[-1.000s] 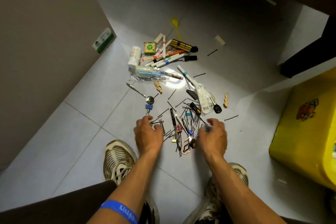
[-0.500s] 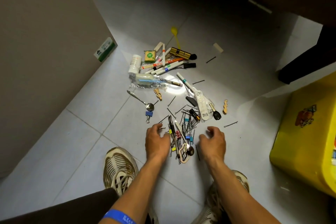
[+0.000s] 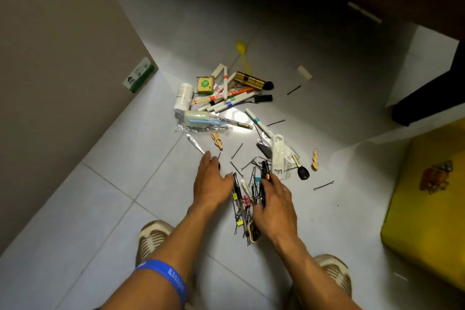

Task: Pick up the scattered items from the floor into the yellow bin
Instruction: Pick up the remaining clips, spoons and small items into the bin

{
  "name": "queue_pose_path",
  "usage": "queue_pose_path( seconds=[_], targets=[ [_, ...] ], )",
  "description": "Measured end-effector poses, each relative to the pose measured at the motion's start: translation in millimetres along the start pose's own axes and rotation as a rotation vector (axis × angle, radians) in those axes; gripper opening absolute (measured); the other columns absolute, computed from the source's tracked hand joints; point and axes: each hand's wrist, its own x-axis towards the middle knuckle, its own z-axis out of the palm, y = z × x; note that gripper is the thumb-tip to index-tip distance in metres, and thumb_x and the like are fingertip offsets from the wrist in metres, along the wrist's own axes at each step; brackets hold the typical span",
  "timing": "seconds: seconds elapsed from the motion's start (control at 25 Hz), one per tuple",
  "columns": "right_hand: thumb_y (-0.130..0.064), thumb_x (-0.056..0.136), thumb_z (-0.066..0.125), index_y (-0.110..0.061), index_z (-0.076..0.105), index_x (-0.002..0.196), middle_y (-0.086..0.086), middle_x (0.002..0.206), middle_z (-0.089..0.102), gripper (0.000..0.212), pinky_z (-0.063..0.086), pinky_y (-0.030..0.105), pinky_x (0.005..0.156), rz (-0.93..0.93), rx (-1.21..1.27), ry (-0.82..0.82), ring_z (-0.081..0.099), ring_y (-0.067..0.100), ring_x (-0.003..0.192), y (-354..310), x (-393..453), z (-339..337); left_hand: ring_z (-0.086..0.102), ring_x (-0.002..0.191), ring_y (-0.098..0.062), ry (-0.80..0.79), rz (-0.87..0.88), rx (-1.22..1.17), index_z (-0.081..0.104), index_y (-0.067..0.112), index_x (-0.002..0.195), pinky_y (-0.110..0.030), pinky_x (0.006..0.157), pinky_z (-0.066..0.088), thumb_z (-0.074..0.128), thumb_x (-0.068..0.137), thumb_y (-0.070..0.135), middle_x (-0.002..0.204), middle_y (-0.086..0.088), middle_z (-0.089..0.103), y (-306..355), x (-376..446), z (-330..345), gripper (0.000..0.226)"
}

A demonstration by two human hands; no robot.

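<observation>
Hands are low over the floor (image 3: 105, 209), one on each side of a small pile of hairpins (image 3: 247, 194) and clips. The left hand (image 3: 211, 184) lies flat at the left of the pile, its fingers straight and close together, the tips near a spoon (image 3: 195, 144). The right hand (image 3: 275, 202) is at the right of the pile with fingers bent over the pins; I cannot tell if it really grips any of them. A black pen (image 3: 265, 170) lies just beyond its fingertips.

Further away, more things are scattered: markers (image 3: 226, 100), a white bottle (image 3: 183, 97), a green box (image 3: 205, 84), a brass lock (image 3: 251, 81), a yellow spoon (image 3: 243, 54), a key (image 3: 300, 168) and a plastic bag (image 3: 201, 126). Single hairpins lie apart from the pile.

The bin (image 3: 427, 204) stands at the right edge, well apart from the pile. A blue wristband (image 3: 163, 277) is on the left forearm. Two shoes (image 3: 153, 239) are seen under the arms.
</observation>
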Motion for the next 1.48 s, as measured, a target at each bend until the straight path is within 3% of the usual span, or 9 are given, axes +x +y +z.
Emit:
queue_pose_path(
  seconds=[0.16, 0.28, 0.48, 0.6, 0.76, 0.88, 1.0, 1.12, 1.48],
  targets=[
    [-0.014, 0.09, 0.055, -0.02, 0.045, 0.141, 0.0, 0.151, 0.039, 0.053, 0.038, 0.033, 0.105, 0.04, 0.209, 0.118, 0.04, 0.02, 0.133, 11.2, 4.0, -21.1, 0.024, 0.146, -0.017, -0.044, 0.082, -0.119, 0.034, 0.019, 0.15, -0.033, 0.117, 0.023, 0.061, 0.089, 0.026, 0.162, 0.007, 0.018, 10.6, -35.5, 21.7, 0.067],
    [-0.017, 0.091, 0.057, -0.021, 0.034, 0.148, 0.002, 0.16, 0.024, 0.062, 0.035, 0.041, 0.11, 0.278, 0.225, 0.21, 0.03, 0.025, 0.142, 34.0, 14.7, -45.8, 0.037, 0.137, -0.024, 0.057, 0.02, -0.146, 0.041, 0.016, 0.145, -0.037, 0.113, 0.034, 0.059, 0.091, 0.021, 0.155, -0.002, 0.034, 6.3, -42.5, 17.0, 0.057],
    [-0.022, 0.088, 0.061, -0.013, 0.012, 0.155, 0.005, 0.165, 0.003, 0.083, 0.023, 0.044, 0.12, 0.36, -0.061, -0.005, 0.013, 0.027, 0.15, 50.3, 10.6, -56.7, 0.054, 0.089, -0.015, 0.019, -0.055, 0.013, 0.049, 0.017, 0.116, -0.025, 0.071, 0.043, 0.058, 0.09, 0.022, 0.12, -0.005, 0.048, -3.3, -49.8, 8.9, 0.028],
    [-0.019, 0.084, 0.064, -0.013, 0.012, 0.155, 0.004, 0.165, 0.001, 0.088, 0.024, 0.041, 0.119, 0.274, -0.017, -0.07, 0.015, 0.027, 0.149, 37.5, -2.0, -36.3, 0.047, 0.077, -0.003, -0.078, -0.042, -0.05, 0.051, 0.027, 0.107, -0.019, 0.069, 0.037, 0.061, 0.086, 0.023, 0.115, 0.003, 0.042, 4.5, -54.2, 16.8, 0.024],
    [-0.018, 0.089, 0.056, -0.018, 0.031, 0.15, 0.003, 0.16, 0.024, 0.066, 0.036, 0.039, 0.114, 0.07, 0.07, -0.145, 0.034, 0.025, 0.142, 20.5, -19.4, -12.5, 0.05, 0.083, 0.001, -0.11, 0.007, -0.158, 0.056, 0.031, 0.127, -0.015, 0.075, 0.04, 0.065, 0.085, 0.024, 0.113, 0.011, 0.043, 9.6, -61.5, 24.8, 0.043],
    [-0.008, 0.084, 0.052, -0.025, 0.061, 0.119, -0.006, 0.112, 0.065, 0.039, 0.05, 0.023, 0.081, -0.008, 0.378, -0.087, 0.063, 0.02, 0.103, 12.7, -29.4, -13.0, 0.055, 0.098, -0.008, -0.055, 0.021, -0.236, 0.06, 0.026, 0.127, -0.022, 0.084, 0.046, 0.064, 0.087, 0.017, 0.123, 0.005, 0.056, 6.3, -60.8, 18.9, 0.041],
    [-0.016, 0.091, 0.055, -0.017, 0.052, 0.13, -0.001, 0.126, 0.057, 0.04, 0.043, 0.024, 0.089, 0.218, 0.335, 0.141, 0.055, 0.018, 0.114, 25.3, -35.3, -16.5, 0.055, 0.107, -0.014, 0.087, -0.048, -0.235, 0.058, 0.019, 0.128, -0.024, 0.089, 0.043, 0.064, 0.09, 0.017, 0.127, 0.0, 0.055, 1.0, -55.8, 10.2, 0.039],
    [-0.023, 0.088, 0.062, -0.013, 0.04, 0.139, 0.007, 0.135, 0.05, 0.056, 0.045, 0.033, 0.088, 0.449, 0.249, 0.031, 0.055, 0.025, 0.116, 29.6, -43.6, -6.9, 0.055, 0.106, -0.019, 0.046, -0.18, -0.126, 0.055, 0.014, 0.129, -0.026, 0.084, 0.041, 0.064, 0.091, 0.023, 0.129, -0.005, 0.052, 2.9, -50.1, 14.2, 0.04],
    [-0.026, 0.085, 0.067, -0.014, 0.037, 0.144, 0.009, 0.141, 0.035, 0.067, 0.04, 0.04, 0.109, 0.326, 0.42, 0.033, 0.044, 0.028, 0.128, -7.4, -29.2, 7.8, 0.042, 0.129, -0.024, -0.091, -0.252, -0.331, 0.042, 0.026, 0.139, -0.033, 0.108, 0.034, 0.046, 0.091, 0.018, 0.136, -0.002, 0.035, 7.1, -84.2, 44.1, 0.049]
  ],
)
